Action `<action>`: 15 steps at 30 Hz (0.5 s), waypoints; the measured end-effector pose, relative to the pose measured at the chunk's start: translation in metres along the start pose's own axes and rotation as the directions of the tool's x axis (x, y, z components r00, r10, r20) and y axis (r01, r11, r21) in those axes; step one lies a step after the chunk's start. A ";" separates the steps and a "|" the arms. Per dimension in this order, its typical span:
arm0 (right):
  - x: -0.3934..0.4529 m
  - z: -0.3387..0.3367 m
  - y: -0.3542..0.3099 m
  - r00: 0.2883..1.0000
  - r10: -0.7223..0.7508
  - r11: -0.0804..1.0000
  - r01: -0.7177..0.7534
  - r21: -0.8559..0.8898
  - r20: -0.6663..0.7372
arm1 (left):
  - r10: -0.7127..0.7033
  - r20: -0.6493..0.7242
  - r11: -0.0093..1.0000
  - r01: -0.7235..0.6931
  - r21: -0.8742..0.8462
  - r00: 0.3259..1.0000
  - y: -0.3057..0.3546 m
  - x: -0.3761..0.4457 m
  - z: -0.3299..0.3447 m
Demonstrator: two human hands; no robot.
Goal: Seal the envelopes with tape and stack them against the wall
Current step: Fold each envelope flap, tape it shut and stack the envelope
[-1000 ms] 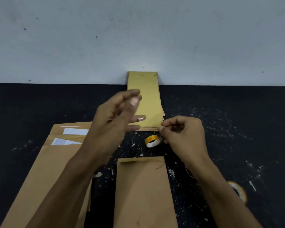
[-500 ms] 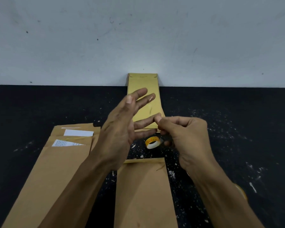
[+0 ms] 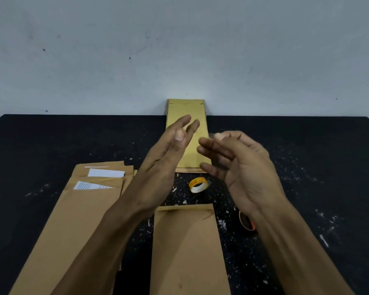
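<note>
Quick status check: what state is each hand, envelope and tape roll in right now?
left hand: raised, fingers straight, holding nothing
right hand: raised, fingers loosely spread, nothing visibly held
centre envelope: flat on table, flap folded down
far envelope stack: leaning on the wall
left envelopes: unsealed, papers sticking out
yellow tape roll: lying on table
second tape roll: partly hidden by right wrist

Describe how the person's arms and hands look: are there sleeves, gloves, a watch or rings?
Both forearms are bare as far as the picture shows; no sleeves are in view. The left hand and the right hand wear no gloves. No watch, bracelet or ring shows on either wrist or on the fingers that can be seen.
</note>
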State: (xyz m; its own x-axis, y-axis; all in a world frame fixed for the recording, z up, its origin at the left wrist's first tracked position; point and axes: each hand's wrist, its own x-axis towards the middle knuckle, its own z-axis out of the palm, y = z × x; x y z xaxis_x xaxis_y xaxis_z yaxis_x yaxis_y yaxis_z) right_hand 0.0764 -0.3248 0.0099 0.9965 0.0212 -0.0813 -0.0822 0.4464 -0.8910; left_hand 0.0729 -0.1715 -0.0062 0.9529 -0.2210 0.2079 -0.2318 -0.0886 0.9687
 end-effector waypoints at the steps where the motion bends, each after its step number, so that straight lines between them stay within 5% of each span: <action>1: -0.001 0.001 -0.004 0.999 0.007 0.999 -0.009 0.049 0.051 | -0.001 0.003 0.999 0.000 0.048 1.000 0.000 -0.001 -0.002; 7: -0.007 0.001 -0.009 0.989 -0.092 0.995 0.096 -0.033 0.116 | 0.101 -0.050 0.909 -0.071 0.411 0.994 0.003 -0.011 -0.004; 12: -0.014 0.002 -0.005 0.969 -0.186 0.980 0.196 -0.043 0.161 | 0.081 -0.112 0.656 0.032 0.754 0.990 0.004 -0.020 -0.015; 13: -0.016 0.001 -0.006 0.963 -0.207 0.977 0.214 -0.023 0.174 | 0.059 -0.133 0.653 0.062 0.755 0.989 0.003 -0.022 -0.018; 15: -0.019 -0.002 -0.009 0.952 -0.225 0.971 0.237 -0.033 0.209 | 0.048 -0.254 0.855 0.092 0.511 0.966 0.008 -0.029 -0.020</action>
State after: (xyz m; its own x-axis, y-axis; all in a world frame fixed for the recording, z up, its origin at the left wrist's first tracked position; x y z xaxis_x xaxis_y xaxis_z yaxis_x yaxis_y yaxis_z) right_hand 0.0579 -0.3308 0.0193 0.9705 0.1064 0.2163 0.1555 0.4093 -0.8991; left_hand 0.0470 -0.1460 -0.0016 0.9590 0.0287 0.2818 -0.2109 -0.5921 0.7778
